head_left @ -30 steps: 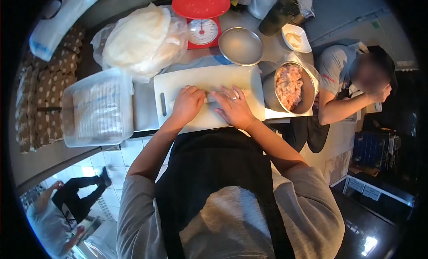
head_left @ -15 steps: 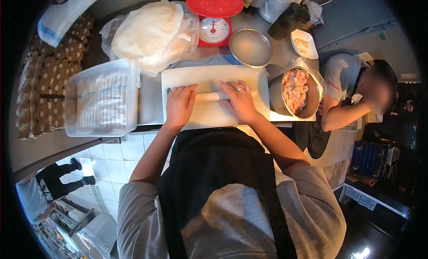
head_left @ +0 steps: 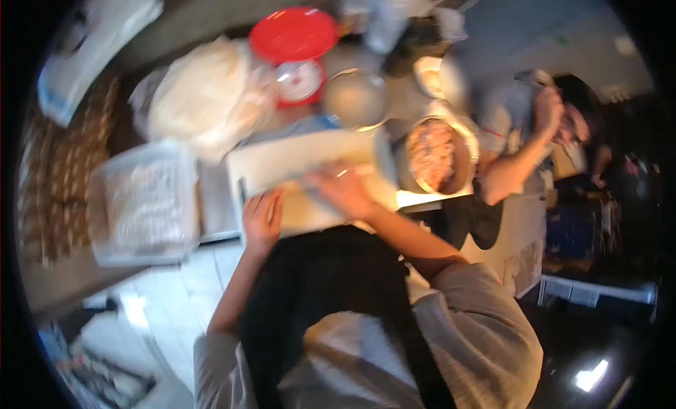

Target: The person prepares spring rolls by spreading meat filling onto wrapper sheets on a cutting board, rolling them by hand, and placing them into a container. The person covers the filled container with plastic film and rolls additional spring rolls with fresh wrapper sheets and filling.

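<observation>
A white cutting board (head_left: 267,158) lies in front of me, its surface smeared by motion. My left hand (head_left: 262,217) is over its front left part, fingers stretched forward and nothing in them. My right hand (head_left: 341,189), wearing a ring, lies low across the middle of the board with fingers extended to the left. A pale, blurred roll-shaped strip (head_left: 294,186) shows between the hands, close to the right fingertips. At the board's left edge rests a small dark object (head_left: 242,189).
A metal pot of minced filling (head_left: 432,154) stands right of the board. Behind are a metal bowl (head_left: 354,99), a red scale (head_left: 301,79) and stacked pale round sheets (head_left: 201,96). Left is a plastic tub (head_left: 144,205) beside egg trays (head_left: 67,177). A co-worker (head_left: 514,134) is at the right.
My view has turned and blurred, so the counter sits lower and farther left. My left hand has drawn back from the roll toward the board's front edge. The co-worker's arm has moved.
</observation>
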`<action>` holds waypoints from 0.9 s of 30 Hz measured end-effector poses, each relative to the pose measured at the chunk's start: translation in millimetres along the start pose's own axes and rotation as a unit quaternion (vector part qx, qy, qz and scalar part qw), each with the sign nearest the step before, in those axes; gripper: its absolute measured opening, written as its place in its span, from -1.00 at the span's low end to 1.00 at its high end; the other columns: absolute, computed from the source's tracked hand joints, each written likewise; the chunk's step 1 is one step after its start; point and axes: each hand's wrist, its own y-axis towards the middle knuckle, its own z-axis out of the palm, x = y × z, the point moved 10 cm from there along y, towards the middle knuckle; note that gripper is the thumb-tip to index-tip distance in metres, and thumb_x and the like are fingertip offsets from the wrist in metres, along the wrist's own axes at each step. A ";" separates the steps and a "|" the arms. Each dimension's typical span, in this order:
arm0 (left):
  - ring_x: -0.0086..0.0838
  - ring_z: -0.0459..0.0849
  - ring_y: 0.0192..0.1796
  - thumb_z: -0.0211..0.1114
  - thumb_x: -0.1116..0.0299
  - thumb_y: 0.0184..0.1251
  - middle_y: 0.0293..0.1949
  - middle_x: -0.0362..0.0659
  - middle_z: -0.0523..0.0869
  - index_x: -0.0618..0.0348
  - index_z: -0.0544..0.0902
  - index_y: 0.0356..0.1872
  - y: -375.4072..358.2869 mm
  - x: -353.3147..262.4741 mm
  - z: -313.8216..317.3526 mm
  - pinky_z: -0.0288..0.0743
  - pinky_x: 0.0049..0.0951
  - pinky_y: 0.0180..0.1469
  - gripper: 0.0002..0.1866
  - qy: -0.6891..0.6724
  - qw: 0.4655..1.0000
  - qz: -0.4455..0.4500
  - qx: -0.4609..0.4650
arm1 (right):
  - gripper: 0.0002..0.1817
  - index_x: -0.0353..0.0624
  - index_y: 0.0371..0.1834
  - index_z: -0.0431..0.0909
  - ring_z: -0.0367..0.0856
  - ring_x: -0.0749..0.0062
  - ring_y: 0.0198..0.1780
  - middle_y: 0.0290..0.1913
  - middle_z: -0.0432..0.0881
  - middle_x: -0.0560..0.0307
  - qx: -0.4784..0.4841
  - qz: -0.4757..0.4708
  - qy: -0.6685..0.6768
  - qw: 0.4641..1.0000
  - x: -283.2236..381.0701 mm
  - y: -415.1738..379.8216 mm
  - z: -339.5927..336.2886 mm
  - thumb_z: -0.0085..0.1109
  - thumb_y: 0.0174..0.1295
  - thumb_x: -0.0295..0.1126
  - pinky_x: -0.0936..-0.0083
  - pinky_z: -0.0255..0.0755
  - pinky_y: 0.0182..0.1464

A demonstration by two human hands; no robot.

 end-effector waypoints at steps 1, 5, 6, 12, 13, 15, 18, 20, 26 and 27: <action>-0.16 0.62 -0.21 0.26 0.47 0.25 -0.31 -0.07 0.69 0.17 0.68 -0.17 -0.5 -4.3 2.7 0.43 -0.23 -0.09 -0.84 -0.012 1.000 0.011 -0.007 | -0.39 -0.03 0.25 0.41 0.50 0.16 0.09 -0.01 0.60 0.08 -0.003 -0.031 0.035 0.999 1.3 -1.9 12.1 0.28 0.08 -0.21 0.08 0.27 0.19; -0.17 0.58 -0.06 0.28 0.44 0.23 -0.07 -0.06 0.66 0.17 0.66 -0.06 3.2 -16.6 17.6 0.39 -0.19 0.05 -0.75 0.037 0.997 0.052 0.046 | -0.38 -0.05 0.28 0.40 0.48 0.18 0.14 0.02 0.60 0.09 -0.089 0.002 0.017 0.996 9.5 4.5 -24.6 0.26 0.09 -0.21 0.14 0.23 0.26; -0.18 0.57 -0.02 0.30 0.43 0.22 -0.04 -0.07 0.64 0.17 0.66 -0.04 6.3 -19.7 21.6 0.37 -0.18 0.07 -0.72 0.030 0.996 0.060 0.062 | -0.37 -0.06 0.28 0.39 0.48 0.18 0.15 0.02 0.59 0.08 -0.084 0.004 0.025 0.996 7.3 6.4 -28.2 0.27 0.09 -0.22 0.15 0.22 0.26; -0.22 0.56 0.03 0.37 0.40 0.12 -0.05 -0.13 0.65 0.14 0.66 -0.05 17.5 -18.9 51.5 0.37 -0.19 0.10 -0.68 0.055 0.987 0.109 0.106 | -0.36 -0.10 0.28 0.37 0.46 0.15 0.18 0.05 0.58 0.00 -0.075 0.010 0.050 0.996 4.3 4.5 -26.8 0.28 0.08 -0.27 0.13 0.19 0.29; -0.22 0.56 0.03 0.37 0.39 0.13 -0.06 -0.13 0.65 0.14 0.66 -0.05 16.5 -15.6 54.5 0.37 -0.20 0.09 -0.68 0.056 0.987 0.111 0.106 | -0.37 -0.11 0.28 0.37 0.46 0.14 0.18 0.06 0.57 0.00 -0.083 0.012 0.060 0.995 6.9 5.0 -32.5 0.27 0.08 -0.28 0.13 0.18 0.29; -0.23 0.57 0.02 0.36 0.39 0.14 -0.07 -0.13 0.66 0.14 0.66 -0.06 17.1 -13.5 57.0 0.38 -0.21 0.08 -0.70 0.059 0.986 0.115 0.107 | -0.39 -0.12 0.26 0.37 0.44 0.14 0.19 0.08 0.56 0.01 -0.077 0.018 0.060 0.995 5.8 4.7 -30.9 0.26 0.09 -0.29 0.13 0.17 0.30; -0.23 0.57 0.02 0.33 0.39 0.17 -0.07 -0.12 0.66 0.18 0.65 -0.06 22.5 -13.5 57.6 0.38 -0.20 0.08 -0.71 0.077 0.984 0.120 0.110 | -0.39 -0.11 0.26 0.38 0.42 0.17 0.22 0.11 0.53 0.06 -0.066 0.010 0.035 0.997 3.5 6.6 -20.6 0.26 0.08 -0.28 0.12 0.15 0.33; -0.22 0.57 0.04 0.32 0.39 0.20 -0.06 -0.11 0.67 0.20 0.64 -0.06 24.7 -11.8 58.0 0.38 -0.20 0.10 -0.72 0.101 0.980 0.119 0.122 | -0.38 -0.10 0.25 0.38 0.39 0.18 0.25 0.13 0.52 0.09 -0.094 -0.014 0.030 0.995 10.3 10.2 -28.5 0.27 0.07 -0.26 0.11 0.14 0.34; -0.14 0.51 0.17 0.25 0.39 0.29 0.09 0.00 0.59 0.23 0.53 0.12 24.8 -5.8 45.1 0.31 -0.15 0.25 -0.62 0.134 0.986 0.085 0.051 | -0.45 -0.09 0.14 0.47 0.44 0.19 0.18 0.08 0.53 0.13 -0.043 -0.031 -0.032 0.998 0.5 30.7 -0.6 0.30 0.05 -0.18 0.13 0.24 0.22; -0.12 0.50 0.18 0.24 0.39 0.29 0.11 0.02 0.58 0.23 0.52 0.14 23.8 -6.4 41.0 0.30 -0.14 0.26 -0.61 0.107 0.990 0.067 0.056 | -0.47 -0.09 0.12 0.48 0.44 0.20 0.16 0.08 0.53 0.14 -0.054 -0.032 -0.039 0.997 -3.1 33.1 -0.5 0.29 0.05 -0.17 0.14 0.25 0.19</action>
